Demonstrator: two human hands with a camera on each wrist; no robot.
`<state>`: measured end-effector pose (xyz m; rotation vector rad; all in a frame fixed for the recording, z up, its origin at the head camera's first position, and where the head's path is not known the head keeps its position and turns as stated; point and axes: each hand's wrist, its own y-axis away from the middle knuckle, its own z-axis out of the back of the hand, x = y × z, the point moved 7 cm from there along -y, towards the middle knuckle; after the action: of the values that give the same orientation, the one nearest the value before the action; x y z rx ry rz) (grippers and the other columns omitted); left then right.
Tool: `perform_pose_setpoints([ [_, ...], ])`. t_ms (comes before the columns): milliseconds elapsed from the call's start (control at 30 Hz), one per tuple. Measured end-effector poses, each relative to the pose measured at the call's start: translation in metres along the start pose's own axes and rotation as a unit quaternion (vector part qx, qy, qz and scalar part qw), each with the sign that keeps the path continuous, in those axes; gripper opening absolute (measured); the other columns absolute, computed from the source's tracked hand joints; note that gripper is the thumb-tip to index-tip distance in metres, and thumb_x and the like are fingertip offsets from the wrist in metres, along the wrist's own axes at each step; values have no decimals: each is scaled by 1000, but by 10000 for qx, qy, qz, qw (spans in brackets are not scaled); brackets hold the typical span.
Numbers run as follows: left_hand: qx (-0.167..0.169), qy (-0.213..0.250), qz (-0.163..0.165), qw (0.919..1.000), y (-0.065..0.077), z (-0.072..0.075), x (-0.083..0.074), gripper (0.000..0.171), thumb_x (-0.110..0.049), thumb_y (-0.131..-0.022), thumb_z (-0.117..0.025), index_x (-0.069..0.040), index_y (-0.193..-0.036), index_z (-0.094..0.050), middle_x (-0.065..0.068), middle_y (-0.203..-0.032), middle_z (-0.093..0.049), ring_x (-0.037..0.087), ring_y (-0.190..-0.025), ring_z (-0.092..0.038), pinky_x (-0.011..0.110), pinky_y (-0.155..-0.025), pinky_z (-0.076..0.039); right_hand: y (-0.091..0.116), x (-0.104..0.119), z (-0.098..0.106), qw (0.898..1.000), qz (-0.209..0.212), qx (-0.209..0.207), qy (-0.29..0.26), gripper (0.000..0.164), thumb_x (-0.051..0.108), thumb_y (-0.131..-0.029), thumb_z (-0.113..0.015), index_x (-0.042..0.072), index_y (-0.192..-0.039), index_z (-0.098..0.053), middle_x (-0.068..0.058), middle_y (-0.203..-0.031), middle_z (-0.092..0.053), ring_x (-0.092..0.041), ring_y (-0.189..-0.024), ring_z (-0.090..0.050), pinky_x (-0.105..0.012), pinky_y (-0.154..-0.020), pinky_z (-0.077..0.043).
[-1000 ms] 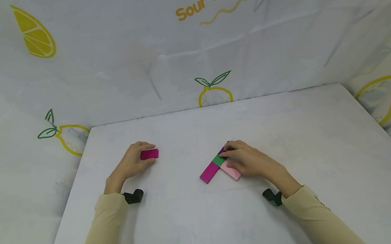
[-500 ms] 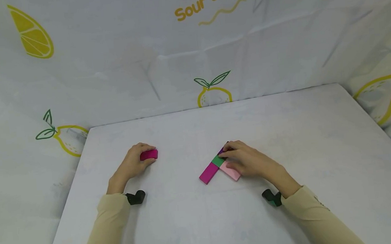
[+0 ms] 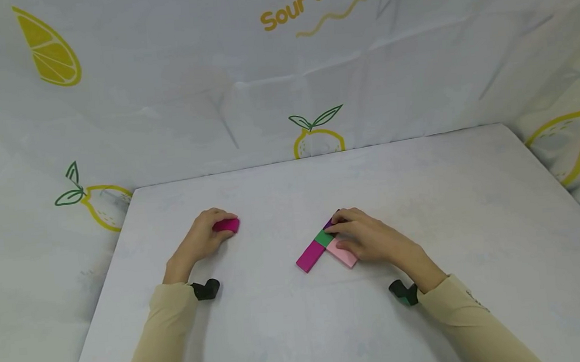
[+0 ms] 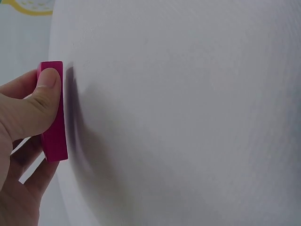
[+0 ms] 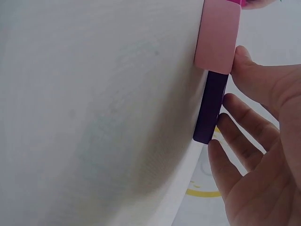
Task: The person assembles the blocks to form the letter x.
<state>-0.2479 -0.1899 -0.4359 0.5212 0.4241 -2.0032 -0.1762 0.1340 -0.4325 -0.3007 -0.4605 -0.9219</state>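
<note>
At the left of the table, my left hand (image 3: 200, 238) pinches a magenta rectangular block (image 3: 228, 225) between thumb and fingers. In the left wrist view the thumb lies across the face of this magenta block (image 4: 56, 136), and its shadow falls on the white surface. Right of centre is a flat group: a second magenta block (image 3: 310, 256), a green square (image 3: 324, 238), a pink block (image 3: 343, 254) and a dark purple block (image 5: 209, 108). My right hand (image 3: 375, 239) rests over this group, fingertips at the purple block and thumb at the pink one, partly hiding both.
The white tabletop (image 3: 270, 328) ends at a back edge against a white cloth (image 3: 174, 116) printed with lemons. Small black wrist cameras (image 3: 206, 289) stick out inward from both beige sleeves (image 3: 471, 320).
My left hand has closed around the magenta block and moved slightly right and away with it, the block now tilted. My right hand and the joined blocks stay where they were.
</note>
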Motion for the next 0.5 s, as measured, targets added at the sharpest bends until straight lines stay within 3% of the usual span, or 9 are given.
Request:
perform_pose_setpoints([
  [500,211,-151,-21,9997,-16,-12,-27,33,-4,-91,-74,-6,-125,-72,19,-127,-65,41,-123,-55,55,-106,-48,0,2,1,9999,34,8,143,30,11,-96,-70,16,-125,-75,-10,-130,-63,-27,-123,-56,-45,-102,-54],
])
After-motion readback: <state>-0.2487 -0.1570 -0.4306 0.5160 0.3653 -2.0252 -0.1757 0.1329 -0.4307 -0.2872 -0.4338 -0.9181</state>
